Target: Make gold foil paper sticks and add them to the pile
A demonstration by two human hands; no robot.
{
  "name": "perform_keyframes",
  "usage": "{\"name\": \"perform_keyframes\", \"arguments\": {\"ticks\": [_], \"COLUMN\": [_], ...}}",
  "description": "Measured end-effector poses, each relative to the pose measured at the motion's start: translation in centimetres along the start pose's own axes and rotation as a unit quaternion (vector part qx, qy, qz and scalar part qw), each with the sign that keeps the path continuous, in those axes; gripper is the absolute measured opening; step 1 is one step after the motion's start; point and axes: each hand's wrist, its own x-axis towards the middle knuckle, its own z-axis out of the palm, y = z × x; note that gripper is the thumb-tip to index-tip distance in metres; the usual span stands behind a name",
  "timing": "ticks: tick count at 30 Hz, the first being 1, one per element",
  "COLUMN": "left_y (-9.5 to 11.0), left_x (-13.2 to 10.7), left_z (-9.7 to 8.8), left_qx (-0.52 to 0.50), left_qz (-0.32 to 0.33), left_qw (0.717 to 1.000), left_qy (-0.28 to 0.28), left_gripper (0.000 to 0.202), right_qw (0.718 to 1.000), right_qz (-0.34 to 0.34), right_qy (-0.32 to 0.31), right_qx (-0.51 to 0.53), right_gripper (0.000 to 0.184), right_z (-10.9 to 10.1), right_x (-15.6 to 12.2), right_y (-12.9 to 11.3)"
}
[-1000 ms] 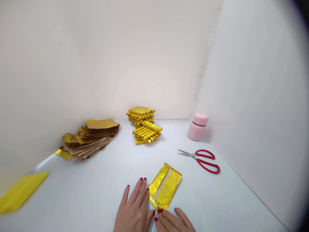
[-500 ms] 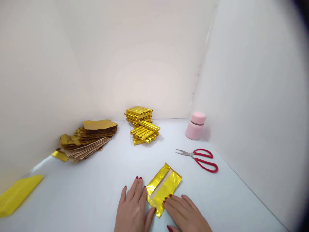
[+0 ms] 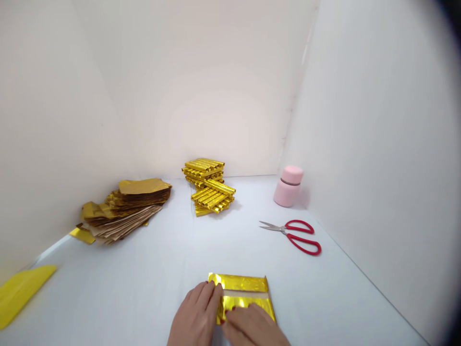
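A folded gold foil sheet (image 3: 242,290) lies flat on the white table near the bottom edge, its long side running left to right, a bare paper strip showing between its two folded flaps. My left hand (image 3: 196,315) rests on the sheet's left end, fingers curled and pressing down on it. My right hand (image 3: 252,327) lies over the sheet's near flap, fingers together and pointing left. Both wrists run out of the bottom of the view.
A stack of gold-faced paper sheets (image 3: 124,209) sits at the back left. A pile of folded gold bars (image 3: 209,187) stands at the back centre. Red-handled scissors (image 3: 293,233) and a pink jar (image 3: 287,186) lie at the right by the wall. A yellow sheet (image 3: 21,290) is far left.
The gold sheet has been turned from a slant to lie square across in front of me. Both hands have closed in over its near left part.
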Motion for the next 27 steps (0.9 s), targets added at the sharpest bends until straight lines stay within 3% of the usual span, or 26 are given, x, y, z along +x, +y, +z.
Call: {"name": "perform_keyframes", "arguments": {"ticks": [2,3,5,8,11,16,19,22,24,27], "left_y": [-0.1,-0.2,-0.2,-0.2,-0.1,-0.1,-0.7,-1.6,-2.0,-2.2], "left_x": [-0.1,-0.1,-0.1,0.1,0.5,0.9,0.3,-0.4,-0.6,-0.1], "left_z": [-0.1,-0.1,-0.1,-0.1,-0.2,-1.0,-2.0,-2.8,-3.0,-3.1], "left_qx": [0.013,0.017,0.012,-0.017,-0.026,-0.023,-0.069,-0.097,-0.106,-0.117], "left_qz": [0.021,0.024,0.017,-0.008,0.007,0.019,0.010,-0.005,0.005,0.042], "left_qw": [0.999,0.999,0.999,0.999,0.999,0.999,0.998,0.995,0.993,0.989], "left_qy": [0.023,0.030,0.036,0.039,0.037,0.023,0.001,-0.033,-0.055,-0.081], "left_gripper": [0.040,0.038,0.029,0.021,0.025,0.030,0.015,0.045,0.033,0.009], "right_qw": [0.999,0.998,0.994,0.986,0.980,0.985,0.978,0.972,0.971,0.970], "right_qz": [-0.015,-0.040,0.017,0.142,0.155,0.047,0.085,0.122,0.130,0.140], "right_qy": [0.014,-0.029,-0.089,-0.087,-0.122,-0.161,-0.187,-0.196,-0.191,-0.174], "right_qx": [-0.033,-0.045,-0.061,-0.022,0.019,0.034,0.033,0.044,0.065,0.095], "right_gripper": [0.039,0.049,0.050,0.037,0.033,0.040,0.041,0.029,0.017,0.015], "right_z": [-2.3,-3.6,-5.9,-7.9,-7.7,-5.9,-5.9,-6.4,-6.7,-7.1], "right_x": [1.8,2.4,2.8,1.1,-1.7,-2.7,-1.9,-1.4,-1.2,-0.7], "right_y": [1.5,2.3,3.9,5.4,5.8,5.7,5.5,5.1,4.8,4.9]}}
